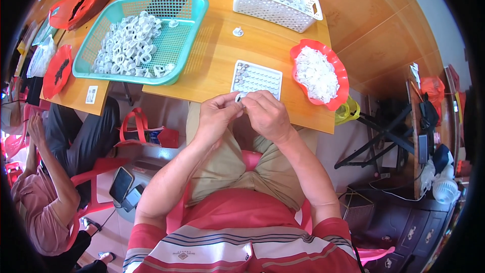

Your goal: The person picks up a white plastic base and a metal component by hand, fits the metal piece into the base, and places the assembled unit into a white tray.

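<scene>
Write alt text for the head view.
A seated person's bare left hand pinches a small white part with a dark centre, the right hand beside it, at the edge of an orange-brown wooden table. Nearby are a white rectangular tray, a teal plastic basket of white parts at left and a scalloped red bowl of white pieces at right.

On the left table [76, 91], close to its near right corner, there is a small white label [91, 94] with dark print in the form of a code; its marks are too small for reading. On the person's striped shirt [227, 240], at the left chest, a small diamond emblem [183, 256] stands with tiny lettering, which is also not clear.
</scene>
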Demonstrator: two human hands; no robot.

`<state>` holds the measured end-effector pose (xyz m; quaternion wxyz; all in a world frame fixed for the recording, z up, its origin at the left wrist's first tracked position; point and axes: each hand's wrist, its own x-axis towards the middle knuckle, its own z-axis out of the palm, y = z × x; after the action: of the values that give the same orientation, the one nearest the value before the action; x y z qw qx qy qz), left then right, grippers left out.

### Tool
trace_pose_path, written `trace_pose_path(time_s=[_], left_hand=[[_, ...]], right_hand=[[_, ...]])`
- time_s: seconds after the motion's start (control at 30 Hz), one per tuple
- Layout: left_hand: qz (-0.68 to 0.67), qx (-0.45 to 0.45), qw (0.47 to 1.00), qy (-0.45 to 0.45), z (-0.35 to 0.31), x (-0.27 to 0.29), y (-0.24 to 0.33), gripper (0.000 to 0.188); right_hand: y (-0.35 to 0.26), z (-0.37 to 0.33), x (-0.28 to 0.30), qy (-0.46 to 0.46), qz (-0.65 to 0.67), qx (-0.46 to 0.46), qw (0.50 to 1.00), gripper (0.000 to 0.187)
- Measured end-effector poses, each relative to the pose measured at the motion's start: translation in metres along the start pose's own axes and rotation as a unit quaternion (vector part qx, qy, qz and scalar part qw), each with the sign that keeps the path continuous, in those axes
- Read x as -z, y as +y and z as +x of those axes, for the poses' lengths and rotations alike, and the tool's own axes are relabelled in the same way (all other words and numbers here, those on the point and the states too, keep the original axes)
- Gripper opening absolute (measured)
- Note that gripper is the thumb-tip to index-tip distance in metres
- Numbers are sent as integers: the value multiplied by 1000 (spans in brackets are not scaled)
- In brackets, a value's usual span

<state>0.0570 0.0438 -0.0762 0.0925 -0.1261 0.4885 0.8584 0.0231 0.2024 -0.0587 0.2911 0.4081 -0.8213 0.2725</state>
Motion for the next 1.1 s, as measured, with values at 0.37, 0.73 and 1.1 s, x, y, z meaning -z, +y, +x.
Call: trace_pose_path(time_s=[0.37, 0.73, 1.1], left_hand=[[30, -26, 999, 21, 2, 0, -8, 30], [89, -57, 994, 9, 0, -4, -11, 26], [113, -72, 991, 1, -3, -6, -9, 26]], right_hand=[[-1, 3, 5, -50, 98, -77, 991, 10], [6, 6, 13, -126, 160, -191, 960, 11], [5, 9, 17, -137, 156, -180, 962, 10]])
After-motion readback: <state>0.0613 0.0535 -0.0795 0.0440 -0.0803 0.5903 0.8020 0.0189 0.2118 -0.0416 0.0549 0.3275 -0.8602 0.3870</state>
